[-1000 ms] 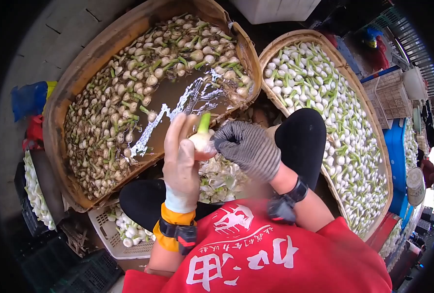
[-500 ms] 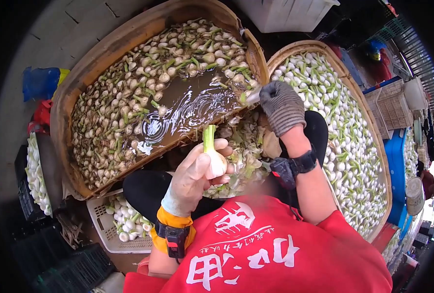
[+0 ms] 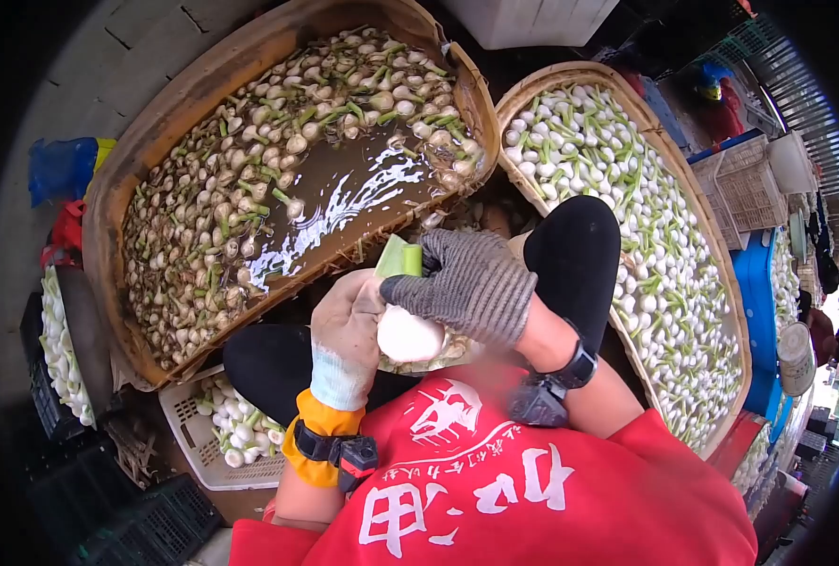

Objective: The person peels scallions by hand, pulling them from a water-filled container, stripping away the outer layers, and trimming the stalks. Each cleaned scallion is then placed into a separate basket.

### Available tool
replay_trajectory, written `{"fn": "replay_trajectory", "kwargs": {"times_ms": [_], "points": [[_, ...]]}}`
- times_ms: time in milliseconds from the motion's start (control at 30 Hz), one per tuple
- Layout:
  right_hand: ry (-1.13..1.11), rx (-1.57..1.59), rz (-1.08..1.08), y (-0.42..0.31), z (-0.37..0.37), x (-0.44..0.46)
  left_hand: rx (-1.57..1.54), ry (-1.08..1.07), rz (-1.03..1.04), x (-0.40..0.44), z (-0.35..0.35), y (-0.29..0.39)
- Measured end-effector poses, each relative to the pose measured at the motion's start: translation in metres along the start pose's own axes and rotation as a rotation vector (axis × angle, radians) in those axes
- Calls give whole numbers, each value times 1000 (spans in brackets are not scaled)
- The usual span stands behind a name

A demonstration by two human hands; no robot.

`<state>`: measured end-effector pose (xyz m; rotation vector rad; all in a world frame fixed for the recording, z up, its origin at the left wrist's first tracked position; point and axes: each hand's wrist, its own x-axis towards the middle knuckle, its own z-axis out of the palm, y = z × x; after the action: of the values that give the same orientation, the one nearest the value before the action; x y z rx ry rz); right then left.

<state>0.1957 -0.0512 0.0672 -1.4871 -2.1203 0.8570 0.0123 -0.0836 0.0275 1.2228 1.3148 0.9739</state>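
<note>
A white garlic bulb (image 3: 410, 335) with a cut green stem is held in front of my lap. My left hand (image 3: 344, 325), in a pale glove, is closed at the bulb's left side. My right hand (image 3: 466, 283), in a grey ribbed glove, wraps around the stem, its thumb across the top of the bulb. A flap of green outer leaf (image 3: 389, 257) stands away from the stem between the two hands. The fingertips of the left hand are partly hidden.
A large tub (image 3: 108, 236) of water holds unpeeled garlic ahead left. Right of it, a long tub (image 3: 745, 354) is full of clean white garlic. A white basket (image 3: 183, 424) with garlic stands by my left knee. A white box (image 3: 532, 19) is at the back.
My right hand has come back from the tub's edge, dropped the pale scrap it held, and closed on the garlic stem. The bulb in my left hand has tilted, and a leaf has parted.
</note>
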Motion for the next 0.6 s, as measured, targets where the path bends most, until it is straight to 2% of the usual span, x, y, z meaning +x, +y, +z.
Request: {"fn": "replay_trajectory", "kwargs": {"times_ms": [33, 100, 133, 167, 233, 267, 300, 333, 367, 400, 433, 500, 533, 567, 600], "points": [[-1, 0, -1, 6, 1, -2, 0, 1, 0, -1, -3, -3], [8, 378, -96, 17, -4, -8, -289, 69, 34, -1, -6, 1], [-11, 602, 69, 15, -14, -16, -388, 73, 4, -1, -16, 2], [-1, 634, 112, 26, -15, -20, -859, -2, 37, 2, -24, 8], [119, 625, 257, 34, -23, -26, -807, -74, 6, 4, -44, 5], [117, 623, 255, 39, -25, -27, -380, -72, -159, 3, -46, 5], [193, 506, 199, 45, -23, -28, 280, -185, -24, 10, -51, -17], [266, 391, 139, 50, -19, -26, 190, -165, -37, 5, -44, -38], [269, 395, 131, 52, -11, -20, 138, -200, -17, 11, -37, -47], [305, 423, 25, 52, 2, -13, 86, -235, 1, 20, -25, -39], [339, 445, -67, 50, 16, -10, -243, -267, -126, 20, -19, -26], [250, 533, -89, 35, 47, 1, -555, -337, -207, 26, -13, -17], [223, 493, -124, 25, 53, 6, -515, -326, -141, 33, -18, -10], [196, 457, -160, 16, 56, 9, -172, -279, -86, 38, -40, -3], [179, 394, -150, 13, 58, 9, -215, -142, -8, 38, -50, 1]]}}
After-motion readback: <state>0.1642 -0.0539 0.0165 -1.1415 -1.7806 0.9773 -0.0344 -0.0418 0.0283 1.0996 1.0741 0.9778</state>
